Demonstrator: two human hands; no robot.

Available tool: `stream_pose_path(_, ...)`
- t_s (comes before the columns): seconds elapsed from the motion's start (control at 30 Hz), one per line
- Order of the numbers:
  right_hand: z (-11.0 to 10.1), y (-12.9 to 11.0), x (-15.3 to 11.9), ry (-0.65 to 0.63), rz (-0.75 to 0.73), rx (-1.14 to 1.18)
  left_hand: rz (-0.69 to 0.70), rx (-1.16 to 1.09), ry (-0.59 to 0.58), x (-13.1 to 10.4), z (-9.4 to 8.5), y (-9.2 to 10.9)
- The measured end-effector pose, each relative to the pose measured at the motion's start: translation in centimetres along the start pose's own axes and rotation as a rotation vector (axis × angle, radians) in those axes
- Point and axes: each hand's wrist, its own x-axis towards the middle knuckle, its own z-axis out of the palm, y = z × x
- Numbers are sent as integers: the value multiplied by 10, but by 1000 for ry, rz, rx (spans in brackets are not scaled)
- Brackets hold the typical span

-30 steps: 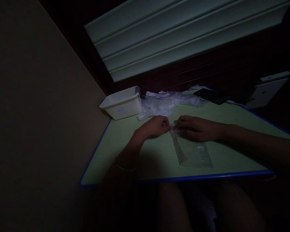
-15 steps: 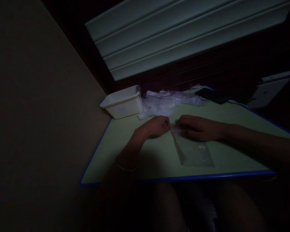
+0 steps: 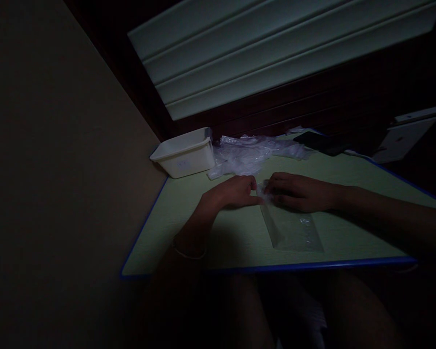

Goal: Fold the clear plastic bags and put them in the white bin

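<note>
A clear, flat plastic bag (image 3: 294, 232) lies on the pale green table (image 3: 189, 218), its top end crumpled between my hands. My right hand (image 3: 298, 193) bears on that top end from the right, fingers bent and closed on the plastic. On the other side, my left hand (image 3: 236, 191) rests at the bag's left edge. Its thumb is stretched toward the bag, apart from the curled forefinger, and nothing shows in its grip. The dim light hides the exact contact of the fingertips.
Behind my hands is a heap of clear plastic bags (image 3: 245, 152). A white plastic bin (image 3: 189, 162) stands at the back left by the wall. A dark flat object (image 3: 321, 144) lies at the back right, near a white device (image 3: 403, 140). Blue edging (image 3: 312, 264) borders the table.
My left thumb has stretched out toward the bag's edge, where the hand was more tightly closed before. The right hand and the bag have hardly moved.
</note>
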Motion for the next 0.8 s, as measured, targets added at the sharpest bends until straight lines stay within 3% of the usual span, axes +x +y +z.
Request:
stream_pose_path(0.5, 0, 1, -2, 19, 45, 19, -46, 35, -58, -8, -2, 7)
stream_pose_path(0.8, 1, 1, 0, -6, -12, -3, -53, 99, -119, -8, -9, 9)
